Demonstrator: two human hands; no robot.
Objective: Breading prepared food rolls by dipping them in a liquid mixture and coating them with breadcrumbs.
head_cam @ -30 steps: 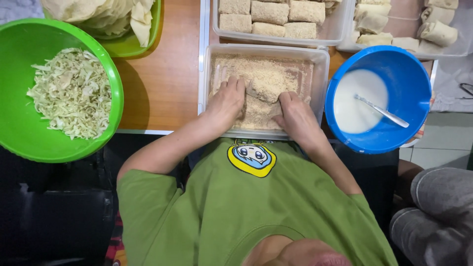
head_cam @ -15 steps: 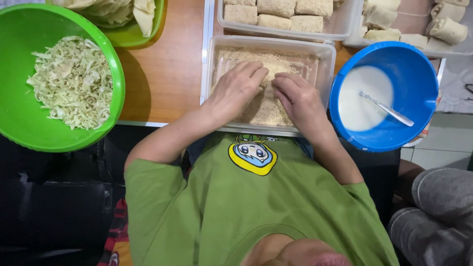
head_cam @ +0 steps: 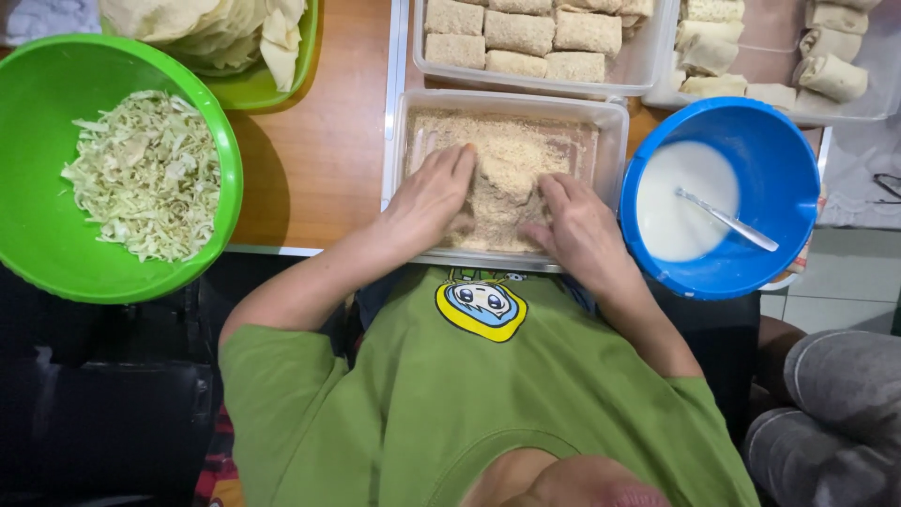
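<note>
- The wooden table (head_cam: pixel 319 160) carries every container.
- A green bowl (head_cam: pixel 28 235) of shredded cabbage (head_cam: pixel 141 174) sits at the far left.
- A blue bowl (head_cam: pixel 779 178) holds white batter (head_cam: pixel 676 202) and a spoon (head_cam: pixel 727 221), just right of the tray.
- The clear breadcrumb tray (head_cam: pixel 615 122) lies in the middle, at the table's near edge.
- The left hand (head_cam: pixel 432 197) and the right hand (head_cam: pixel 582 230), fingers loosely curled, press from both sides on a crumb-covered roll (head_cam: pixel 507 178) in the tray.

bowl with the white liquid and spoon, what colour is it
Blue bowl, clearest in the head view.
</note>
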